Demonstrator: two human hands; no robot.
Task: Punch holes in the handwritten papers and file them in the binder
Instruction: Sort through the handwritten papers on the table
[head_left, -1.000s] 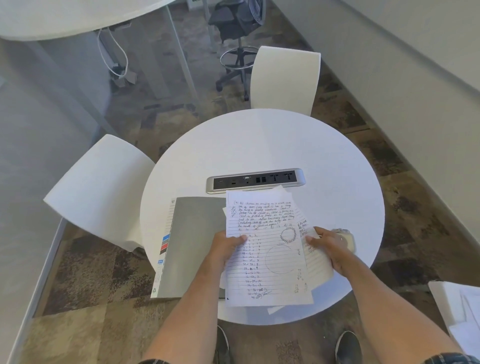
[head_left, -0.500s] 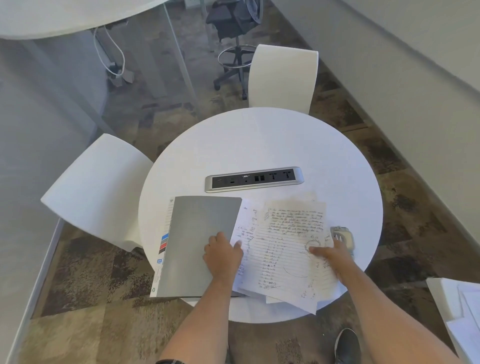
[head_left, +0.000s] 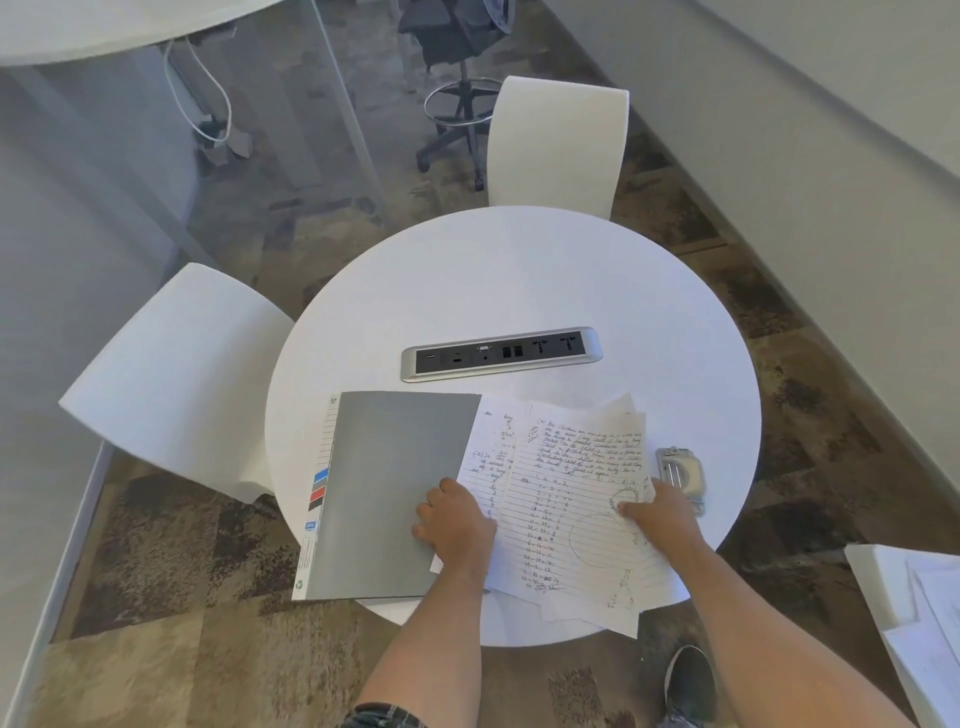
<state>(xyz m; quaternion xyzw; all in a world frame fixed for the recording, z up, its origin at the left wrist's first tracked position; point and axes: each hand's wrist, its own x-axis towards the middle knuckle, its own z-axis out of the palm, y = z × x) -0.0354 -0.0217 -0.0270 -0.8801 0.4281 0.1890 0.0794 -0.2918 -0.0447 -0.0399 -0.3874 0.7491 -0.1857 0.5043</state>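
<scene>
On the round table (head_left: 519, 270) the left hand (head_left: 457, 522) rests flat on the closed grey binder (head_left: 389, 493) at 7 o'clock, while the right hand (head_left: 662, 512), fingers spread, presses the handwritten papers (head_left: 566, 499) at 5 o'clock, beside the hole punch (head_left: 680, 473).

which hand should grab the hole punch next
Probably the right hand: it rests on the papers right beside the hole punch; the left hand is on the binder.

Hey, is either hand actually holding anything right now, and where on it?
Nothing is lifted. The left hand presses flat on the gray binder's right edge; the right hand rests on the handwritten papers' right side.
</scene>
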